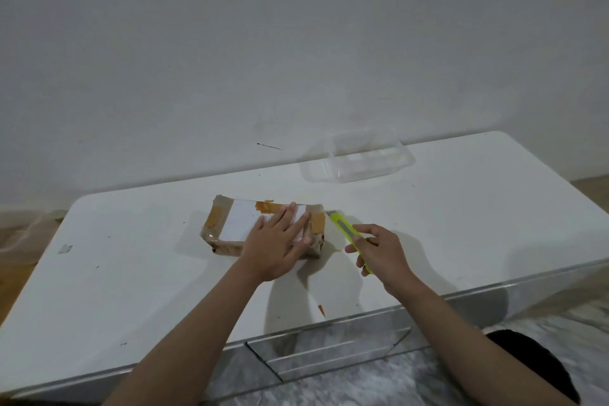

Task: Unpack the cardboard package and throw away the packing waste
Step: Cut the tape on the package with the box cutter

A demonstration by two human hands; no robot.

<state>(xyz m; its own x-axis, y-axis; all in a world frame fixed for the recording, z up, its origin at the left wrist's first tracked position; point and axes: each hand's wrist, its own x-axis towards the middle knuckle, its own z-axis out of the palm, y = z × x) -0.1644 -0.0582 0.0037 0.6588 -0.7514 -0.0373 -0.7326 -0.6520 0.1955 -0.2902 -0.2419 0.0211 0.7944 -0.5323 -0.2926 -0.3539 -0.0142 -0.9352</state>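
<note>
A small cardboard package [230, 224] lies in the middle of the white table [131, 257]. It is wrapped in clear tape, with orange tape strips and a white label on top. My left hand [276, 244] rests flat on its right half, fingers spread. My right hand [379, 250] grips a yellow-green utility knife [342, 227] just right of the package. The knife's tip points at the package's far right corner.
A clear plastic container [362, 160] stands at the back of the table near the wall. A small orange tape scrap [321, 310] lies near the front edge, and a grey scrap [65, 249] at the left. A drawer front [329, 349] sits below the table edge.
</note>
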